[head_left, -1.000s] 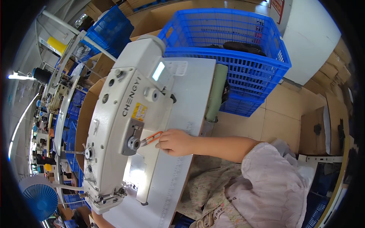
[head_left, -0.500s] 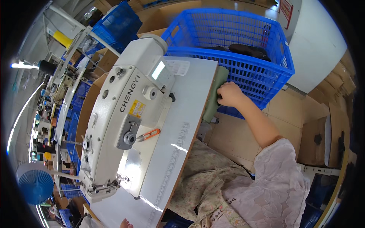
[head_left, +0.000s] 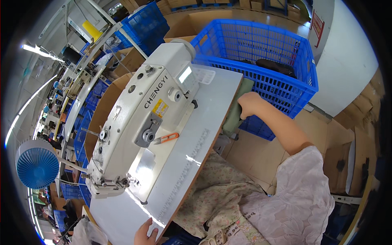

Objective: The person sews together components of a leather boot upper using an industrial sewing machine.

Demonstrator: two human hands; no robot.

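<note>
At the right edge of the white tabletop [head_left: 185,161] hangs a folded green cloth [head_left: 234,116]. My right hand [head_left: 249,104] is closed against this cloth, its fingers curled and partly hidden in it. What they grip cannot be made out. Low in the picture, my left hand [head_left: 145,234] rests at the front part of the tabletop, thumb and fingers apart, holding nothing. A white industrial sewing machine [head_left: 132,108] stands on the table between the two hands. Orange-handled thread snips [head_left: 168,138] lie on its bed.
A large blue plastic crate [head_left: 265,67] with dark items inside stands beyond the table's right end. Cardboard [head_left: 343,161] leans at the far right. A blue fan [head_left: 37,165] is at the left, and more blue crates [head_left: 145,26] are stacked behind the machine.
The view has shifted, so the machine and table sit further right. My left hand has come further into view at the table's front. The right hand stays at the green cloth.
</note>
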